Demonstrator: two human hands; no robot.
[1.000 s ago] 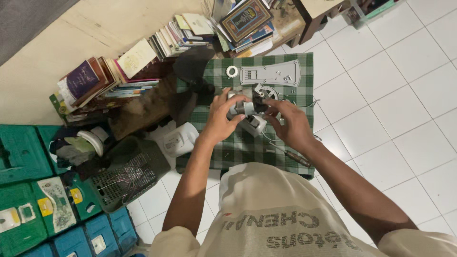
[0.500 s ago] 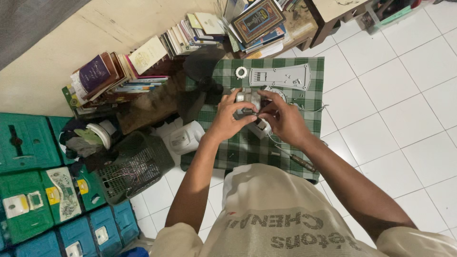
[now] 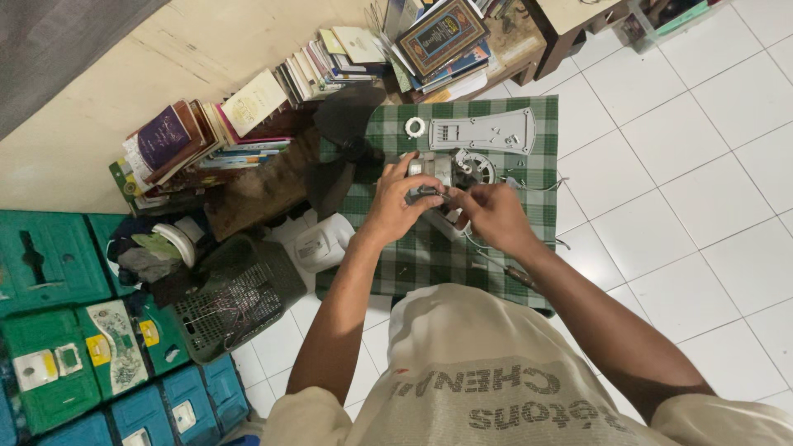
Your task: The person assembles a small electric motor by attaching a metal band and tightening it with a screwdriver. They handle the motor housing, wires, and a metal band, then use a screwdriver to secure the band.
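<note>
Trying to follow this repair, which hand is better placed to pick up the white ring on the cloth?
Probably the left. The left hand grips the motor nearest the ring; the right hand sits lower and farther away.

A single camera sits on the person's head and looks almost straight down, so the shirt front fills the near edge of the view and both forearms run up from it toward the middle. The left hand (image 3: 395, 206) and the right hand (image 3: 494, 216) meet near the centre, over a green checked cloth (image 3: 529, 177) spread on the white tiled floor (image 3: 702, 206). The view is wide: books (image 3: 248, 124) line the far left, green crates (image 3: 49, 264) the near left.
</note>
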